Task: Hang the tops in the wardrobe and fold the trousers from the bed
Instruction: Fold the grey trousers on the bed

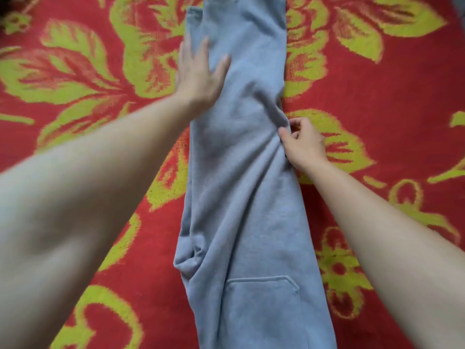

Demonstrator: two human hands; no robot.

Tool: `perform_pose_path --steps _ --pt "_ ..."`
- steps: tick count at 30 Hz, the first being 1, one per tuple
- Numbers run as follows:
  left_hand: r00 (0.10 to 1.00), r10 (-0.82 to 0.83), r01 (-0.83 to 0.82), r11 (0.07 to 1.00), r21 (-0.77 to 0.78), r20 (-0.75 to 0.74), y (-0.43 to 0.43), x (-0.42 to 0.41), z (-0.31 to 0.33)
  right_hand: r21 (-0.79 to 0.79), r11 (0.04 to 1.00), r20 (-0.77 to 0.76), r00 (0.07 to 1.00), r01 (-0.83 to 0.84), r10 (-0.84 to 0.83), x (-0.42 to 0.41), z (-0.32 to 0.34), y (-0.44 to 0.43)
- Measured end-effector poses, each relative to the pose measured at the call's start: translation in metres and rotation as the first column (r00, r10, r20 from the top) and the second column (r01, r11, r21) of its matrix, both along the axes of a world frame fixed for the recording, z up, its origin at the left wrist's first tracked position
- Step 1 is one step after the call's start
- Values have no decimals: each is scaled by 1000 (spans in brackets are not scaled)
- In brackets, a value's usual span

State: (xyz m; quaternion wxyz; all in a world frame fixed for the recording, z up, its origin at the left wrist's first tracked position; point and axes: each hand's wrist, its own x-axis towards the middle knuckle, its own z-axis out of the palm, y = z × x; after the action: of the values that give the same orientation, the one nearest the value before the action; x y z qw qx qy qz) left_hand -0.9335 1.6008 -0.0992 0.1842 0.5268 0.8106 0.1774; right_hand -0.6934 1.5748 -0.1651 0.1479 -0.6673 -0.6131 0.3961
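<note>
From my remote seat, I see the red woven bedspread with yellow-green flowers and leaves [75, 109] showing on both sides of the long pale blue-grey fleece trousers [241, 197], which lie on it. At the left edge of the trousers, up in their far part, my left hand [198, 74] lies flat with its fingers straight and spread, pressing on the cloth and gripping nothing. The trousers lie in a narrow strip running away from me, with a second layer peeking out at the far left corner and a bunched fold on their near left edge. A stitched patch pocket [261, 293] sits on their near part. At the right edge of the trousers, about midway along, my right hand [304, 144] pinches the fabric between thumb and curled fingers, and creases fan out from that spot.
</note>
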Motion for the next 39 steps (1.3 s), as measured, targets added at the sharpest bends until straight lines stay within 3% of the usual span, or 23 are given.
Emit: perform_pose_path --steps 3,7,12,15,20,22,25,28,33,37,39 --pt "998 -48 32 954 -299 -47 -58 6 -43 9 1000 21 1000 -5 5 -2 -1 0" --pt "991 -113 74 907 -414 -72 -62 -1 -65 10 999 81 996 -45 44 0 -5 7" --pt "998 -19 2 959 -284 -56 -61 2 -70 45 995 101 990 92 -96 12 -4 -5" --pt "992 -85 64 977 -203 -95 -72 -9 -76 48 987 193 968 153 -159 -1 5 -8" --pt "959 -123 90 986 -138 -255 -74 -55 -86 472 882 88 995 -8 -38 -62 36 43" --pt "935 -81 34 989 -141 -345 -73 -67 -94 451 887 74 994 -101 76 -96 36 70" --pt "933 -48 10 994 -108 -357 -71 -70 -104 403 889 124 976 -216 181 -147 27 109" --pt "937 -48 21 996 -82 -345 -69 -72 -108 418 880 168 971 -227 171 -191 19 136" --pt "929 -50 15 995 -98 -367 -68 -75 -110 222 933 311 927 -283 207 -230 5 158" --pt "927 -66 27 993 -112 -368 -67 -77 -111 441 852 250 951 -281 184 -245 13 168" --pt "925 -67 29 994 -107 -375 -68 -77 -113 448 798 205 915 -403 347 -252 14 167"
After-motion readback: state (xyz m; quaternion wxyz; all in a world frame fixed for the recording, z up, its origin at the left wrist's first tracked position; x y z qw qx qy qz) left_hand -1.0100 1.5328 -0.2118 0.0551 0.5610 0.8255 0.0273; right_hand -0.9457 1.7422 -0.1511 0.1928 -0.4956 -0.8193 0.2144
